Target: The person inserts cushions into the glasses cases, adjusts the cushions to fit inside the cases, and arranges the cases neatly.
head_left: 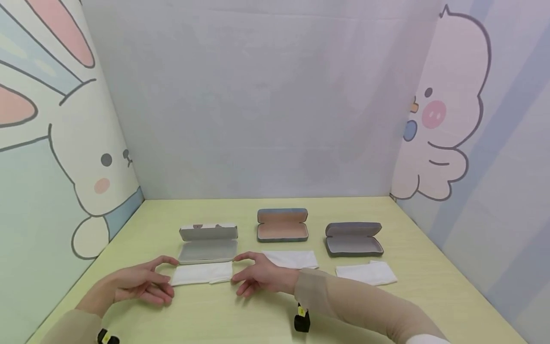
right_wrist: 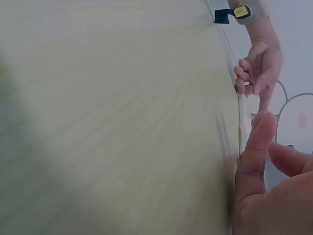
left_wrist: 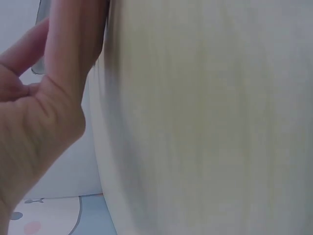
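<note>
An open glasses case (head_left: 208, 251) with a pale grey inside and a whitish lid lies at the left of the head view. Directly before it is a folded white cloth (head_left: 202, 273). At their left side is my left hand (head_left: 143, 282), its index fingertip by the case's front left corner and its thumb at the cloth's edge. My right hand (head_left: 262, 274) mirrors it on the right, index fingertip by the front right corner, thumb beside the cloth. Both hands have loosely bent fingers; neither grips anything. The left wrist view shows mostly my left hand (left_wrist: 49, 103) and tabletop.
A second open glasses case (head_left: 282, 231), pink inside, stands mid-table with a white cloth (head_left: 296, 259) before it, partly behind my right hand. Farther right is a dark grey open case (head_left: 354, 244) with another cloth (head_left: 367, 273). Patterned side walls and a grey back wall (head_left: 266, 105) enclose the table.
</note>
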Demonstrator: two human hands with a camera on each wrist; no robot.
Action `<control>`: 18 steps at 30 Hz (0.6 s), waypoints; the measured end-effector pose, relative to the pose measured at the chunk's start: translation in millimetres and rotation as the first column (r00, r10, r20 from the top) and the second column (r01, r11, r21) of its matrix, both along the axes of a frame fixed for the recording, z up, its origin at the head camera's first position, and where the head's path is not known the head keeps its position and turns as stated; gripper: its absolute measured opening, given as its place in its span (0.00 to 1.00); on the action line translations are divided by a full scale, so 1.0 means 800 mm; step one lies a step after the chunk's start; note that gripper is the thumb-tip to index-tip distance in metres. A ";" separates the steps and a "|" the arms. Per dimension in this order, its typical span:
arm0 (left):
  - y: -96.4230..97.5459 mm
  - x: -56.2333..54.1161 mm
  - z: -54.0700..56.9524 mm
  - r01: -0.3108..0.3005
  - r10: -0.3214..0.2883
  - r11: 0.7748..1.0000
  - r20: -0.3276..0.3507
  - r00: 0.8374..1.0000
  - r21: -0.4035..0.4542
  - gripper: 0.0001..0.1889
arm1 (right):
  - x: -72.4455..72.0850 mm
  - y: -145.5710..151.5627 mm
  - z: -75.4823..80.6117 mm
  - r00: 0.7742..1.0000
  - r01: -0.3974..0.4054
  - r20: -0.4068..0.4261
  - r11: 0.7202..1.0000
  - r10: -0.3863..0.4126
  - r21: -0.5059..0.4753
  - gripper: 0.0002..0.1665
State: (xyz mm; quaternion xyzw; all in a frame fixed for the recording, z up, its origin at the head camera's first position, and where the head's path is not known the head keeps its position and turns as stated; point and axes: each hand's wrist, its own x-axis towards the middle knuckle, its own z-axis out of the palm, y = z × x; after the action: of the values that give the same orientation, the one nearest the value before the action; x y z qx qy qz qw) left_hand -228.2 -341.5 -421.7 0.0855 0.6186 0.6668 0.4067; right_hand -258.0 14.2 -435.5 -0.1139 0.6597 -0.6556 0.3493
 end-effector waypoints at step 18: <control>0.011 -0.003 -0.004 -0.056 0.055 0.998 -0.028 0.998 -0.041 0.20 | -0.003 -0.020 -0.004 0.997 0.074 -0.014 0.996 -0.073 0.054 0.28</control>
State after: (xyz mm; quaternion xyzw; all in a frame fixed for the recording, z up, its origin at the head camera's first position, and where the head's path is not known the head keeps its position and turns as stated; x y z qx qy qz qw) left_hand -230.2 -333.0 -425.1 0.0688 0.6400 0.6636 0.3811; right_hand -260.7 -2.0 -438.8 -0.0840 0.6831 -0.6491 0.3240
